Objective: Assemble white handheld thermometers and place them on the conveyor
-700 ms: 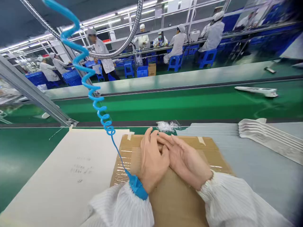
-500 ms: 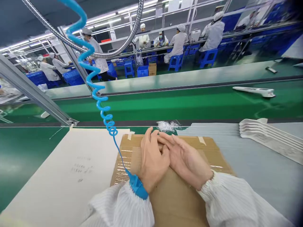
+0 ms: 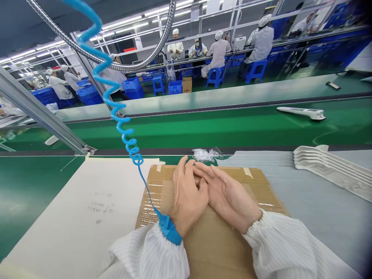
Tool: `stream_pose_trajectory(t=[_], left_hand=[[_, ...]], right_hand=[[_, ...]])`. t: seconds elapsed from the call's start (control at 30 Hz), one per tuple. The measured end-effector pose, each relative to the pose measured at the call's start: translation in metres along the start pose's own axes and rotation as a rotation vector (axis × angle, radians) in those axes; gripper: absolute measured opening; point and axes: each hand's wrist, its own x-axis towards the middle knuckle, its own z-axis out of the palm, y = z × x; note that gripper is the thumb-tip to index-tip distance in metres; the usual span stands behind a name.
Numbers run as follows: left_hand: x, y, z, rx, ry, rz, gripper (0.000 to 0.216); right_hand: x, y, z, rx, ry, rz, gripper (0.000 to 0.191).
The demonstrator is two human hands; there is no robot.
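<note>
Here the left hand (image 3: 188, 197) and right hand (image 3: 229, 197) rest unclenched, fingers meeting, over the cardboard (image 3: 216, 248) lying flat on the tabletop (image 3: 17, 193). It looks light, fairly stiff, creasable; I'd grip opposite side edges.

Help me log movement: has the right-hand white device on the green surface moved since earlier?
Yes: the white device has moved left, judged against the stacked white parts.

A green conveyor belt (image 3: 209, 133) and capped workers (image 3: 218, 51) mark a factory.
</note>
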Motion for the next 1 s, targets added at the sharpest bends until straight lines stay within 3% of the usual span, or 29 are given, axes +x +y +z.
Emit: stream_pose_trajectory(t=[1.0], left_hand=[[0.0005,0.0015,-0.0012,-0.029,0.006,0.0,0.053]], right_hand=[[-0.0021,-0.0008,0.0007,-0.014,-0.007,0.0,0.034]])
